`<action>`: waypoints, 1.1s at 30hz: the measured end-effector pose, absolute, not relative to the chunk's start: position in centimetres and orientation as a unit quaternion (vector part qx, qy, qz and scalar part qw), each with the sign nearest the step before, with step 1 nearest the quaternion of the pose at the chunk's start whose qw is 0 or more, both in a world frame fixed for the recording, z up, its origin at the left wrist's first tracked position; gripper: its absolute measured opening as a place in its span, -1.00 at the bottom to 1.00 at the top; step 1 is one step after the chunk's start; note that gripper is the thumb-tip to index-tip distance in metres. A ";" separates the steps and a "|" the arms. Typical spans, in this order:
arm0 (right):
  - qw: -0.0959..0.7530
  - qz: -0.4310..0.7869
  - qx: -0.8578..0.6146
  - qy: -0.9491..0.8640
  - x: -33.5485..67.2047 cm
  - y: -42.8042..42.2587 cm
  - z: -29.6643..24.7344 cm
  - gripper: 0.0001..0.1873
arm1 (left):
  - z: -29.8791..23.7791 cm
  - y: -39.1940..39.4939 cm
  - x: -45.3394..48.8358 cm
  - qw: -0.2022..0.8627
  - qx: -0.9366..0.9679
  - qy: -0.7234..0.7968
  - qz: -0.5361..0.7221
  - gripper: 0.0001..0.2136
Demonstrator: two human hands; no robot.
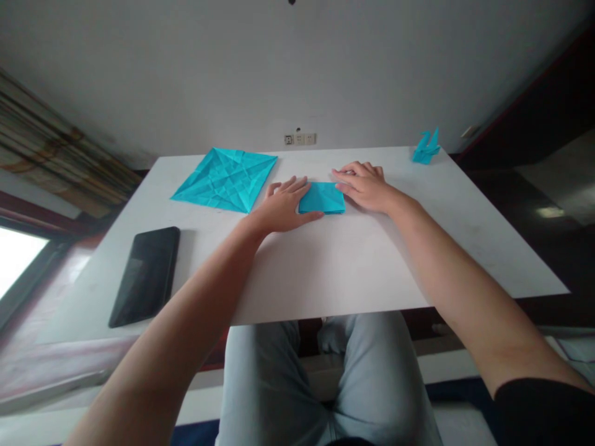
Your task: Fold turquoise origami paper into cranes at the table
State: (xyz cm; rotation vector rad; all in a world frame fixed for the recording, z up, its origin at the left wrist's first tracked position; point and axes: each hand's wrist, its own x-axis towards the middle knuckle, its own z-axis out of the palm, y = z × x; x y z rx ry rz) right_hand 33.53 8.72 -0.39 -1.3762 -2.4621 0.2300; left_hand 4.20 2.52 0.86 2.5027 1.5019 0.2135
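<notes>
Pressing the folded blue paper [323, 197] flat looked like the step in hand, mid-bench [344, 266], toward the far edge. Left hand [284, 207]: fingers spread over it. Right hand [365, 186]: fingers bent at its right side, couldn't tell if pinching. Next press called for aligned layers.

Blk sleeve [543, 412] on R arm [465, 291], plain, hem nr elbow. Lt-blue jeans [264, 378], faded look, seam at ctr. Blk cloth [349, 441] at waist. L hand [284, 207] & R hand [365, 188] bare.
</notes>
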 end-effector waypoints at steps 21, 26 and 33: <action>0.271 0.192 -0.337 -0.881 33.0 8.9 0.8 -0.63 | 0.4 3.0 3.9 0.091 0.838 0.506 0.181 -0.16; 0.319 0.213 -0.389 -0.838 32.4 8.9 0.7 -0.55 | -0.1 3.3 3.8 0.087 0.834 0.508 0.197 -0.17; 0.348 0.249 -0.408 -0.807 32.1 8.8 0.1 -0.47 | 0.4 3.8 3.6 0.079 0.816 0.519 0.243 -0.57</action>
